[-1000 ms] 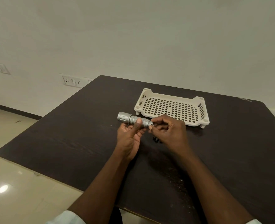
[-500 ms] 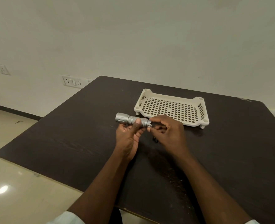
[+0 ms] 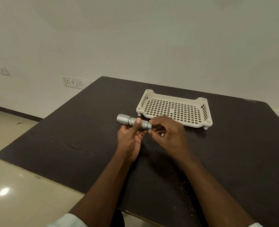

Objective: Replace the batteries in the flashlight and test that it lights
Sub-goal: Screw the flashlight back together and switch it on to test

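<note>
Above the dark bench point(image 3: 73, 145), midway between its left edge and the white perforated tray point(image 3: 199, 123) behind, the silver flashlight point(image 3: 133, 121) lies level. Left hand point(image 3: 131, 140) grips its barrel, thumb on top; right hand point(image 3: 168, 135) has its fingers point(image 3: 153, 120) curled at the tail end, seemingly pinching something there.

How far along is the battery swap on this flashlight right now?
Mid-job. The left hand grips the silver flashlight over the table, and the right hand pinches something dark at its tail end; whether that is a battery or the cap is too hidden to tell. No light shows, so testing it is left. The cream tray holds nothing visible.
</note>
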